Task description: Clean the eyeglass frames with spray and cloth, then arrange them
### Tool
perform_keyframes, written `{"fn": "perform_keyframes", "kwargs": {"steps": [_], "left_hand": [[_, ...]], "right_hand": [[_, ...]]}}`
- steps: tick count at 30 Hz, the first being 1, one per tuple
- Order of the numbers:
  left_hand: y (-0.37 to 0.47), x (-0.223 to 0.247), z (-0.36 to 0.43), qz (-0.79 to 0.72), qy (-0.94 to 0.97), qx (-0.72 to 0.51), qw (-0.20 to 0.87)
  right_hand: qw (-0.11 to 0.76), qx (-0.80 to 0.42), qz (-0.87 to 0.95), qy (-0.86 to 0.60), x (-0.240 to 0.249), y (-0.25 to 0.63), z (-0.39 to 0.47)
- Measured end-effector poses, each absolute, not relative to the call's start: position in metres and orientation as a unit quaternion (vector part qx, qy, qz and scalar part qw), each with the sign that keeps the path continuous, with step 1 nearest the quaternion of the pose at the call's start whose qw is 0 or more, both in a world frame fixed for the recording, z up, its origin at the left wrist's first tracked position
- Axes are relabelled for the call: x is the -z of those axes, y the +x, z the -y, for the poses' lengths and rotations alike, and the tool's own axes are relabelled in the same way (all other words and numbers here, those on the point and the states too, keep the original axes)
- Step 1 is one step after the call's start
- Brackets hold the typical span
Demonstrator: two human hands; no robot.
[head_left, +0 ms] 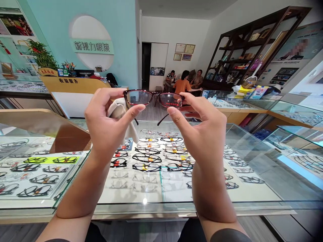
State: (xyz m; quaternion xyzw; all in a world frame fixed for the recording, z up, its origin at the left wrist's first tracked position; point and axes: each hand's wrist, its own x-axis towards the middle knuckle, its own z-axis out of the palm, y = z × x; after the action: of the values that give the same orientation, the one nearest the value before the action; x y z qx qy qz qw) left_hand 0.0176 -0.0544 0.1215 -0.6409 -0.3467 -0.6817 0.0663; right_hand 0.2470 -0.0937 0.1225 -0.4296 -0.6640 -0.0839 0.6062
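Both hands hold up a pair of dark-rimmed eyeglasses above a glass counter. My left hand pinches the left end of the frame between thumb and fingers. A pale cloth is tucked in the same hand and hangs down beside the thumb. The opposite end of the frame is gripped by my right hand, its thumb just under the lens. Red lettering shows on the right lens. The temples are unfolded, with their tips visible below the frame.
Under the glass counter top lie rows of eyeglasses. A brown-backed panel stands at left. More glass display cases run along the right. Farther back, several people sit near a dark shelf.
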Motion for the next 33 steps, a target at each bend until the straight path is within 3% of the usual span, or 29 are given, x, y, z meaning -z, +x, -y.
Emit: {"fn": "perform_keyframes", "kwargs": {"steps": [18, 25, 33], "left_hand": [[0.018, -0.121, 0.048, 0.358, -0.643, 0.676, 0.041], [0.025, -0.117, 0.04, 0.349, -0.629, 0.694, -0.027], [0.026, -0.107, 0.016, 0.28, -0.637, 0.718, 0.018]], "right_hand": [[0.633, 0.082, 0.661, -0.396, -0.122, 0.245, 0.091], [0.641, 0.125, 0.656, -0.378, -0.118, 0.237, 0.087], [0.653, 0.186, 0.664, -0.312, -0.11, 0.234, 0.073]]}}
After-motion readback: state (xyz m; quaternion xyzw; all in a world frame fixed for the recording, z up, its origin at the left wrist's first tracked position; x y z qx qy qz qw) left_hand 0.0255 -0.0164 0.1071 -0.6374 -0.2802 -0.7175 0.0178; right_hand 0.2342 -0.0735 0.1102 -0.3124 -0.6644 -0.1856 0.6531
